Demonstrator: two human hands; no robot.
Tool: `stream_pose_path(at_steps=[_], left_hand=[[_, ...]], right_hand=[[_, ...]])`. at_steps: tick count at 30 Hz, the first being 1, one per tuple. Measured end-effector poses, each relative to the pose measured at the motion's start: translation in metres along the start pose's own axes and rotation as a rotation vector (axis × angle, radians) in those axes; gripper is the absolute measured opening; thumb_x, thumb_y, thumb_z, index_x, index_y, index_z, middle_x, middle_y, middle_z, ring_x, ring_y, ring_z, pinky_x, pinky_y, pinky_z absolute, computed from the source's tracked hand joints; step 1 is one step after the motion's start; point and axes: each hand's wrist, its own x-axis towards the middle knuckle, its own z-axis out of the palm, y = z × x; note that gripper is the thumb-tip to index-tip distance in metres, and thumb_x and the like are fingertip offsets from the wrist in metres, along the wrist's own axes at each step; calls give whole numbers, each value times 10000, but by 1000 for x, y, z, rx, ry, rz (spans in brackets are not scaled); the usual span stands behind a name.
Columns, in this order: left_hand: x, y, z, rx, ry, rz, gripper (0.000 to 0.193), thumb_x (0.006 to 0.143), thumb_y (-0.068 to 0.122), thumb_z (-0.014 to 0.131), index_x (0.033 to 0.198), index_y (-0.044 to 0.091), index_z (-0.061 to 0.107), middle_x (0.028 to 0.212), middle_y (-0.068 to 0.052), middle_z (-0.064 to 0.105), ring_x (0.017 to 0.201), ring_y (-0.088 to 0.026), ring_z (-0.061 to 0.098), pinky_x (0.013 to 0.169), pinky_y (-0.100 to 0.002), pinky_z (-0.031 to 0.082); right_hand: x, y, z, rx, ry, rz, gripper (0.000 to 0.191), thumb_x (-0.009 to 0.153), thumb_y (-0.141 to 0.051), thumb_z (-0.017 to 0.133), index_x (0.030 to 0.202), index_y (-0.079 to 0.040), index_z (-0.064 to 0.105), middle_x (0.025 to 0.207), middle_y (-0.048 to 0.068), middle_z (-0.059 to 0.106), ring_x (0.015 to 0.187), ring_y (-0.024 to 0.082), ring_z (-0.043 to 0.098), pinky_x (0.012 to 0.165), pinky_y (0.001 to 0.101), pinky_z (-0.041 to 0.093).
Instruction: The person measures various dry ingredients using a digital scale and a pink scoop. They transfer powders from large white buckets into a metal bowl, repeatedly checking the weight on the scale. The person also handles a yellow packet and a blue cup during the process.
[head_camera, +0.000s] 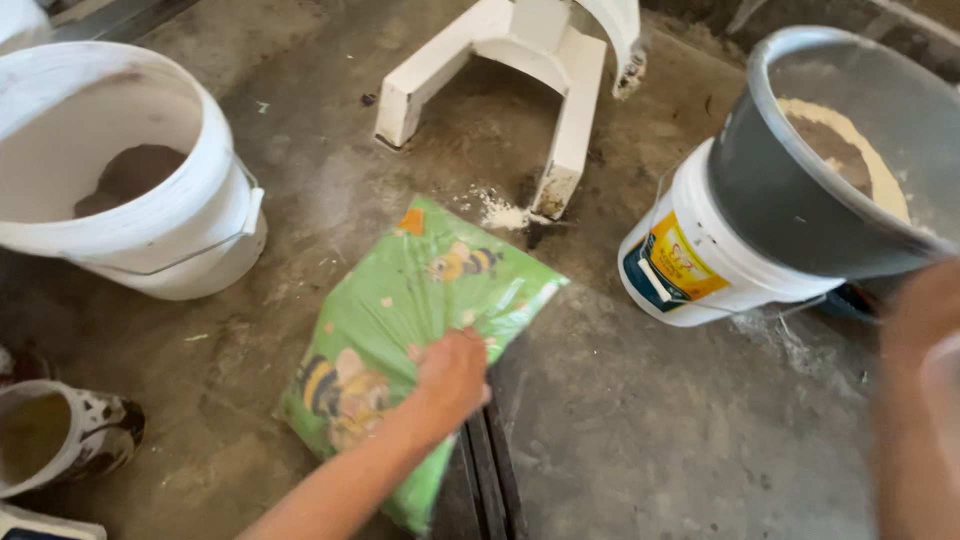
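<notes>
Green plastic, printed with cartoon bees: the left hand (452, 372) is gripping this bag (405, 350), which is lying on the dusty concrete floor (650, 430). Beside it a white bucket (130, 170) is standing. The right hand (920, 400) is showing only as a blur, grip unclear, near a grey pail (800, 190).
</notes>
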Motion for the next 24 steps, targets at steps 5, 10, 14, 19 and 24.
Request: stream_pose_path(at_steps=[5, 10, 14, 19, 24], left_hand=[[-20, 68, -26, -481, -239, -139, 405, 757, 273, 789, 1031, -11, 698, 950, -235, 700, 935, -392, 709, 816, -475, 573], [-33, 3, -7, -326, 64, -222, 621, 806, 483, 768, 1166, -13, 665, 1140, -234, 686, 1058, -350, 681, 918, -496, 527], [-85, -99, 40, 61, 817, -551, 1180, 574, 731, 827, 1334, -130, 557, 1281, -378, 619, 1213, -517, 576, 924, -474, 511], [-151, -177, 68, -1552, -130, -954, 802, 701, 549, 787, 1280, 6, 677, 1134, -148, 782, 1037, -312, 752, 842, -520, 614], [-153, -155, 87, -1633, -217, -922, 708, 709, 548, 796, 1276, 138, 689, 1133, -67, 772, 939, -204, 721, 705, -400, 563]], right_hand=[[-252, -154, 49, 649, -1304, 711, 787, 894, -417, 630, 1595, -210, 336, 1191, 86, 726, 992, 262, 681, 886, 419, 568], [-318, -179, 86, 502, -1353, 618, 960, 809, -212, 684, 1632, -165, 192, 1512, 172, 519, 1332, 312, 541, 1070, 439, 461], [-348, -175, 106, 806, -1232, 88, 989, 867, -115, 723, 1663, -90, 136, 1653, 223, 323, 1461, 315, 367, 1142, 417, 342], [-394, -188, 129, 709, -1271, 825, 784, 872, -278, 690, 1510, -117, 264, 1319, 169, 602, 1050, 251, 667, 849, 398, 583], [-407, -192, 128, 661, -1214, 986, 494, 1009, -388, 561, 1279, 24, 607, 1091, 193, 717, 926, 276, 709, 818, 413, 568]])
